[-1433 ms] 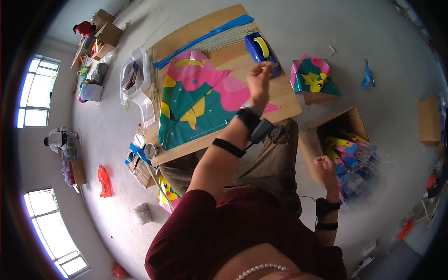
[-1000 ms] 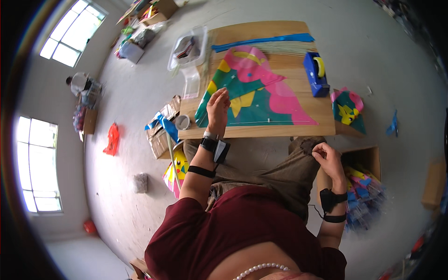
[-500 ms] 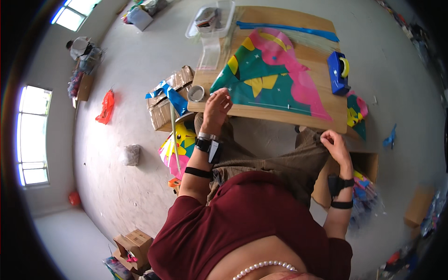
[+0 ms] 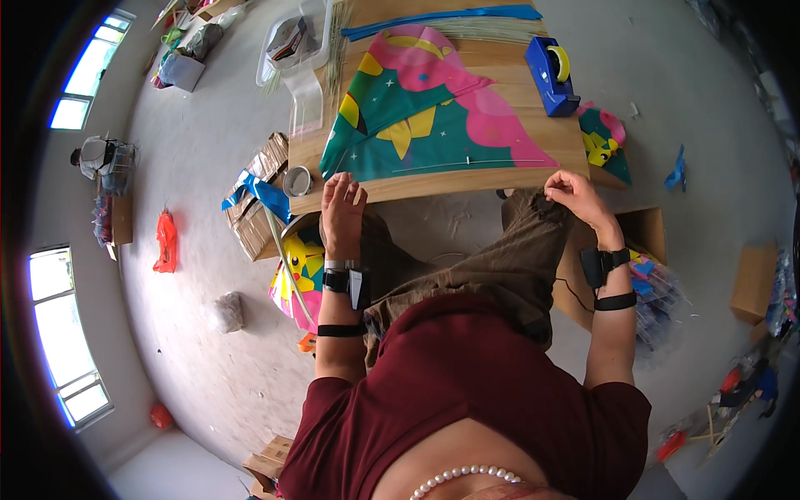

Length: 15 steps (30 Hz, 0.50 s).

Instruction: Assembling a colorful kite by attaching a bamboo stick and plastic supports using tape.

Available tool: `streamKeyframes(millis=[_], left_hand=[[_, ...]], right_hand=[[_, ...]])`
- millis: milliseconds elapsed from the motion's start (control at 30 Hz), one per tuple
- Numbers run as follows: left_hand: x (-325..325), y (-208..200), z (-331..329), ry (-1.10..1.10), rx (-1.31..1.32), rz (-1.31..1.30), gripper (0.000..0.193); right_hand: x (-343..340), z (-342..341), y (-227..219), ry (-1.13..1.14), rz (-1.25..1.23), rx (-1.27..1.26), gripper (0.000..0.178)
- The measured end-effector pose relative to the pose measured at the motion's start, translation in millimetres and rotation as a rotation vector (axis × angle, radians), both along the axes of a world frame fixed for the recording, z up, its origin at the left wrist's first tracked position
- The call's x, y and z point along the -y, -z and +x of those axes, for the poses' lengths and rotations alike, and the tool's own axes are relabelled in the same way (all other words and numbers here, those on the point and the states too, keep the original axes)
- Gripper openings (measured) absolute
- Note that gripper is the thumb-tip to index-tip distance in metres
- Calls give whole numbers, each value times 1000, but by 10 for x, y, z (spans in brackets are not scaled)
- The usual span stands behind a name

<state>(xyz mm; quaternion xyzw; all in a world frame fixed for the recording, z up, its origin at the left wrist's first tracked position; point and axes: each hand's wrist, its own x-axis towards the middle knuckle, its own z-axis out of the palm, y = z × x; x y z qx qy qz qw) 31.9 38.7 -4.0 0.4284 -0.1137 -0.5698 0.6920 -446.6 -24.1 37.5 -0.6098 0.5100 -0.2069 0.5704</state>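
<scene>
On the wooden table lies a thin triangular printed sheet [image 4: 425, 137] in green, pink and yellow, shaped like a kite sail, with part folded over. A slim white rod [image 4: 442, 167] lies along its near side. My left hand [image 4: 342, 223] is palm up at the table's front edge, just below the sheet's left corner, its fingers loosely bent and apart. By the sheet's right corner my right hand [image 4: 581, 198] is raised, with thumb and forefinger pressed together at the edge. Whatever may be between those fingertips is too small to make out.
The wooden table [image 4: 492, 179] carries a blue tape dispenser [image 4: 550, 77], a blue strip [image 4: 442, 22], thin pale sticks [image 4: 492, 32], a clear plastic tub [image 4: 319, 50] and a grey tape roll [image 4: 297, 181]. Cardboard boxes [image 4: 646, 229] and another printed sheet [image 4: 298, 271] sit beside my legs.
My view has shifted, so the table sits further left and higher. My right hand has come up from beside my knee to the table edge; my left hand has drawn back slightly from the sheet.
</scene>
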Motion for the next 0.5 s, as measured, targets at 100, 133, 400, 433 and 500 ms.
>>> streamKeyframes(millis=[100, 133, 400, 433, 500], left_hand=[[4, 145, 34, -7, 18, 6, 6], [6, 193, 43, 19, 25, -22, 6], [97, 327, -22, 82, 292, 40, 17], [132, 339, -41, 79, 296, 46, 17], [153, 408, 2, 127, 403, 5, 18]], right_hand=[[29, -39, 99, 10, 17, 18, 8], [44, -54, 140, 11, 22, 21, 8], [195, -168, 420, 140, -32, -78, 11], [221, -227, 487, 136, -66, -70, 11], [292, -234, 510, 92, -66, -56, 8]])
